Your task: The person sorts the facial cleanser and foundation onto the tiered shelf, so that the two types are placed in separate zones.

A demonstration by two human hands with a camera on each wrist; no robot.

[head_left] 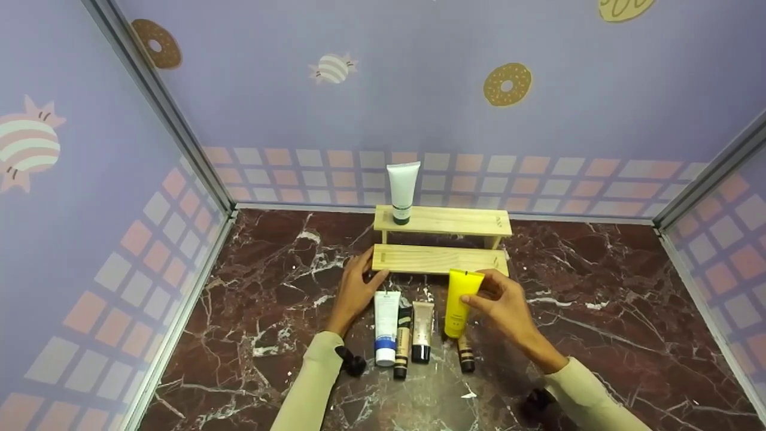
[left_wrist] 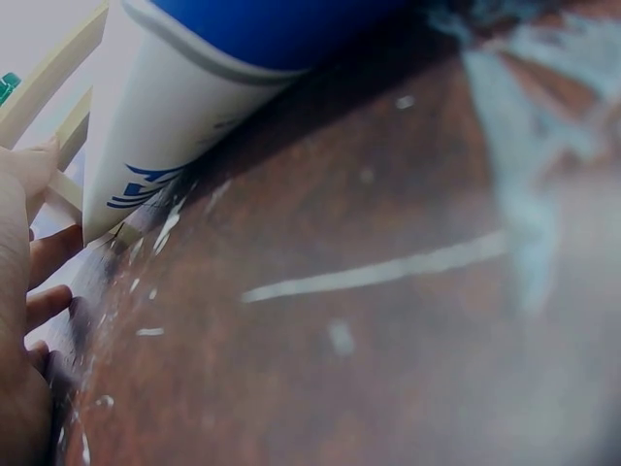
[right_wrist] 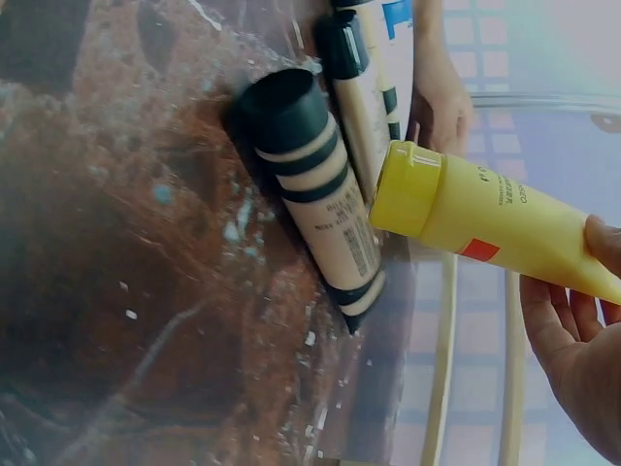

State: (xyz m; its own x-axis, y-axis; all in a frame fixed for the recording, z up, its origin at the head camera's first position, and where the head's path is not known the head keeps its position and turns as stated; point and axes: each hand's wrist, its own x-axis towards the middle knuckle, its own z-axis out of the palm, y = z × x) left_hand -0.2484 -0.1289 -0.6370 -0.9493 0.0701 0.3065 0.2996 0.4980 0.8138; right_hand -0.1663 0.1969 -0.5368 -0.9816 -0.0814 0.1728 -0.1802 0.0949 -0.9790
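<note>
My right hand (head_left: 505, 305) pinches a yellow tube (head_left: 458, 308) near its flat end, cap pointing down, in front of the lower step of a wooden two-tier rack (head_left: 440, 258). In the right wrist view the yellow tube (right_wrist: 485, 209) is above a beige tube with a black cap (right_wrist: 315, 184) lying on the table. My left hand (head_left: 355, 288) holds the left end of the lower step, thumb along its front edge. A white tube with a dark green cap (head_left: 403, 188) stands on the upper step at its left. By my left wrist lies a white-and-blue tube (head_left: 386, 326).
A slim beige tube (head_left: 402, 347) with a black cap and a shimmery beige tube (head_left: 422, 326) lie between the hands. Another black-capped beige tube (head_left: 466, 354) lies partly under the yellow one. Patterned walls (head_left: 419, 108) enclose the dark marbled table (head_left: 287, 371) at back and sides.
</note>
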